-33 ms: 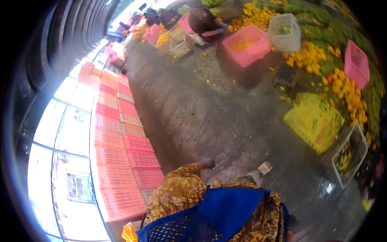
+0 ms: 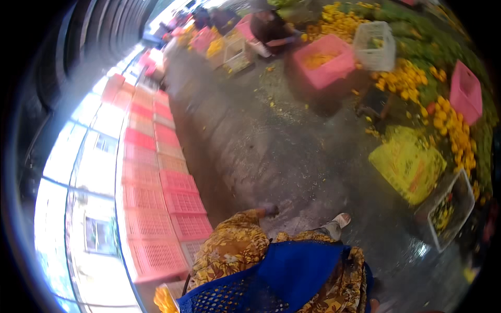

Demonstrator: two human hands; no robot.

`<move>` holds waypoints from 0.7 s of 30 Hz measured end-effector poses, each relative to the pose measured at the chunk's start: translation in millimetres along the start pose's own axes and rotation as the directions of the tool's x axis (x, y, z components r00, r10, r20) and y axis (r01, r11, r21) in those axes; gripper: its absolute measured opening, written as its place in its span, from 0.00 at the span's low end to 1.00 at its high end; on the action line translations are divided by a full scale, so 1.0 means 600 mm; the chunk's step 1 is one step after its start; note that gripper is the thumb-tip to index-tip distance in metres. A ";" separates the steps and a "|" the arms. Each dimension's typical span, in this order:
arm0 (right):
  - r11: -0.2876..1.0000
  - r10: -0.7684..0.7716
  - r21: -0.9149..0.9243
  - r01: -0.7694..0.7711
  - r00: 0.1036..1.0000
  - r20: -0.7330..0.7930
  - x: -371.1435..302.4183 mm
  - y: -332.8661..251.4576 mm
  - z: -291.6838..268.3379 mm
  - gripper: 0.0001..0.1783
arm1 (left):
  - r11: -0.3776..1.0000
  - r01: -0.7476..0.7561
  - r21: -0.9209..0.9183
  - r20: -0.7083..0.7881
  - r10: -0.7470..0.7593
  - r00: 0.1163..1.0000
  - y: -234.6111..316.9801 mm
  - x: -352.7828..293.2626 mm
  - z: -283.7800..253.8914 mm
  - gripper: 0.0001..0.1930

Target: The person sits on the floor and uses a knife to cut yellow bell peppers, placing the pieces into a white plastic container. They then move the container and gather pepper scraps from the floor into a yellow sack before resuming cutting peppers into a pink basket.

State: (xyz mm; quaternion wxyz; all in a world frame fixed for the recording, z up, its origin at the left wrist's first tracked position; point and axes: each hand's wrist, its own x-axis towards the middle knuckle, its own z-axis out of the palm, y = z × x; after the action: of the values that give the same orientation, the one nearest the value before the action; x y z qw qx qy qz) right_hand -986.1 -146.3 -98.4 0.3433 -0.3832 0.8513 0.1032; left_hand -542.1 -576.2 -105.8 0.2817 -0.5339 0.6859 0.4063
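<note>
My left hand [image 2: 269, 209], in a dark glove, hangs in front of the brown-and-yellow patterned sleeve [image 2: 229, 240]. Nothing I can make out is in it, and its fingers are too small and blurred to read. Of my right hand only a small bit of skin [image 2: 374, 304] shows by the lower edge; its fingers are hidden. A blue apron [image 2: 297, 261] covers my front, and a light shoe [image 2: 342, 219] stands on the wet floor. The nearest things on the left are stacked pink crates [image 2: 190, 226].
Right: a yellow sack [image 2: 409, 164], a white crate [image 2: 453, 208] with scraps, a pink crate [image 2: 465, 93], and orange-yellow flower heads [image 2: 404, 78]. Ahead, a person [image 2: 269, 31] bends near a pink crate [image 2: 323, 61] beside a white crate [image 2: 374, 46]. Windows [image 2: 99, 235] line the left.
The view has turned slightly, so the crates, the sack and the bending person sit a little lower or further right. My hands have barely moved.
</note>
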 end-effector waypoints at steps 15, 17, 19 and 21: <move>0.913 -0.405 -0.076 0.402 0.914 -0.038 0.414 -0.040 -0.361 0.15 | 0.942 0.013 -0.335 -0.268 -0.108 0.957 0.305 0.037 -0.187 0.18; 0.894 -0.444 -0.071 0.441 0.895 -0.034 0.442 -0.033 -0.388 0.15 | 0.962 0.066 -0.267 -0.189 -0.119 0.975 0.241 0.054 -0.138 0.17; 0.860 -0.507 -0.051 0.508 0.861 0.018 0.463 -0.027 -0.397 0.15 | 0.979 0.070 -0.194 -0.032 -0.077 0.996 0.154 0.032 -0.058 0.17; 0.884 -0.463 -0.074 0.461 0.886 -0.016 0.511 0.012 -0.432 0.15 | 0.983 0.124 -0.136 0.022 -0.122 0.992 0.284 0.055 -0.108 0.17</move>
State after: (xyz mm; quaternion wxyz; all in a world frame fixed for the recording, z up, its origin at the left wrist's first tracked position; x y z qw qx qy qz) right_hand -1266.4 -433.3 -110.0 0.3305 -0.5880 0.7371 0.0410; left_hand -711.6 -631.6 -55.8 0.2736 -0.5905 0.6200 0.4382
